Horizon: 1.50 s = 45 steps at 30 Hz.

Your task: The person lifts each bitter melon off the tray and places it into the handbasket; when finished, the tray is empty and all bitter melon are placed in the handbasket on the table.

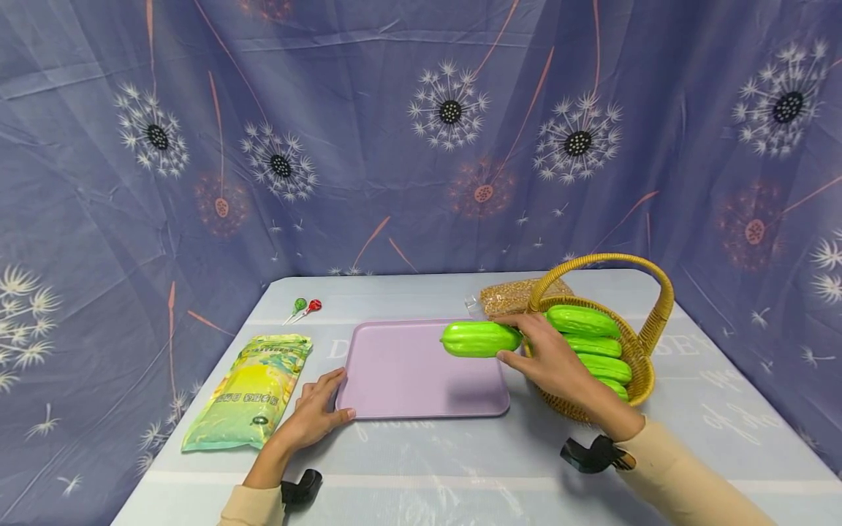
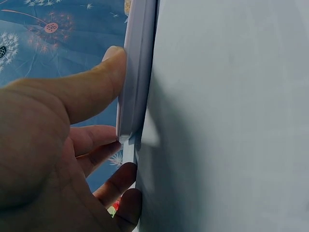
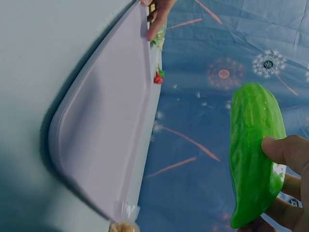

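My right hand [image 1: 549,358] holds a bright green, ridged bitter melon [image 1: 480,339] over the right part of a shallow lilac tray [image 1: 421,372]. In the right wrist view, the thumb lies on one side of the bitter melon [image 3: 256,154] and fingers curl behind it. My left hand [image 1: 316,413] holds the tray's near left corner, thumb at the near edge and fingers along the left side. In the left wrist view, the thumb touches the tray [image 2: 135,72] rim. Several similar green bitter melons [image 1: 592,347] lie in a yellow wicker basket [image 1: 645,372] beside my right hand.
A yellow-green printed bag [image 1: 253,394] lies left of the tray. Two lollipops, green [image 1: 300,304] and red [image 1: 314,305], lie at the back left. Behind the basket, whose handle [image 1: 658,314] arches high, rests a clear pack of golden grains [image 1: 509,296]. A dandelion-print curtain [image 1: 368,146] surrounds the table.
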Tool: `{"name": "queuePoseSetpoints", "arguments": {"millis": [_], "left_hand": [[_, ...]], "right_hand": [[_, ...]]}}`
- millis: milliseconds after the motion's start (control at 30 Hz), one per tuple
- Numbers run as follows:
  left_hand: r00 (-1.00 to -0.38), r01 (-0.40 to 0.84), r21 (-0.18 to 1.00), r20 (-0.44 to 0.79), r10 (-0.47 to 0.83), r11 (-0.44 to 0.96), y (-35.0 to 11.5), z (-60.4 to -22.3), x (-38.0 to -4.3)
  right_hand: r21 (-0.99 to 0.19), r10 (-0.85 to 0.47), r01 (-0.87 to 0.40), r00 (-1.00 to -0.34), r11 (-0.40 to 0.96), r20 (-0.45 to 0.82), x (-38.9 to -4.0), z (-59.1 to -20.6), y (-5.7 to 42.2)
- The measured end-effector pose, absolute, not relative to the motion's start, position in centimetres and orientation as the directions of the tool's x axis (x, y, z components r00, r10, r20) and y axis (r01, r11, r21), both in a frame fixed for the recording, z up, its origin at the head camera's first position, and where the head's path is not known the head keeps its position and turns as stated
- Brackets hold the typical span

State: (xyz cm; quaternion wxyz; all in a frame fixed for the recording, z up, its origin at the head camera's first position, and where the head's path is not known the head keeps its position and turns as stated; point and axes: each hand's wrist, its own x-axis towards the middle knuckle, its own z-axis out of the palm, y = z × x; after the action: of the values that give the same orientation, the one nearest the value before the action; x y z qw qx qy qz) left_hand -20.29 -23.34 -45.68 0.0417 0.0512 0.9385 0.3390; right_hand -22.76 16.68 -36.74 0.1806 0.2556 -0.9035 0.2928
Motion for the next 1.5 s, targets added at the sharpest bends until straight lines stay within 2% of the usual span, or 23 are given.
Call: {"name": "queuePoseSetpoints", "arguments": {"millis": [300,767,1100,1500], "left_hand": [[-0.991,0.067,0.646,-0.045,0.126,0.760,-23.2,-45.7,-20.3],[-0.991,0.075,0.637,-0.037,0.127,0.767,-23.4,-45.8,-20.6],[-0.990,0.074,0.639,-0.043,0.132,0.766,-23.5,-46.0,-20.6],[-0.990,0.079,0.637,-0.040,0.135,0.767,-23.5,-46.0,-20.7]], "right_hand": [[-0.429,-0.316,-0.524,-0.826,0.736,0.467,-21.5,-37.0,20.2],[-0.381,-0.265,-0.509,-0.802,0.772,0.536,-21.2,-38.2,25.3],[-0.416,-0.217,-0.432,-0.855,0.800,0.471,-21.9,-39.1,28.2],[-0.401,-0.204,-0.404,-0.867,0.822,0.455,-22.9,-40.2,30.3]]}}
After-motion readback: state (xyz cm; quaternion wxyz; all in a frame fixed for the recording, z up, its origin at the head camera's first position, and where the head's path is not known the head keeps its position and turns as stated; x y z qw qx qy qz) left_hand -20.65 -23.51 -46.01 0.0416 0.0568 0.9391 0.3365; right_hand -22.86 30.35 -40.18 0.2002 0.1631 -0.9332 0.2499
